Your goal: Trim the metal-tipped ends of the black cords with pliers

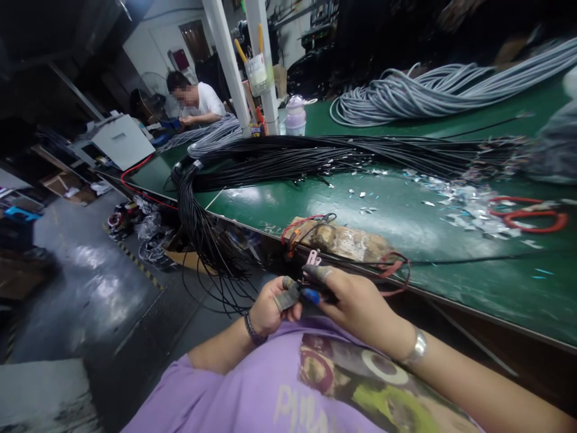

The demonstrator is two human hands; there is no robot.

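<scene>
My left hand (273, 305) and my right hand (360, 304) meet in front of my body, just below the table edge. Grey tape or cots cover some fingertips, with a blue one on a right finger. Both hands are closed in a pinch; what lies between their fingers is dark and too small to make out. A small pale pink piece with a hole (312, 257) sticks up behind my right fingertips; whether I grip it cannot be told. Just beyond lies a brown taped block (351, 240) with red and black leads. A single black cable (451, 261) runs rightward along the edge.
On the green table (406, 210) lie a black cable bundle (279, 159), drooping over the left edge, grey cable coils (406, 93), white scraps (473, 210), red-handled scissors (536, 215) and a lilac bottle (296, 115). A white post (229, 66) stands behind; a co-worker (201, 102) sits farther back.
</scene>
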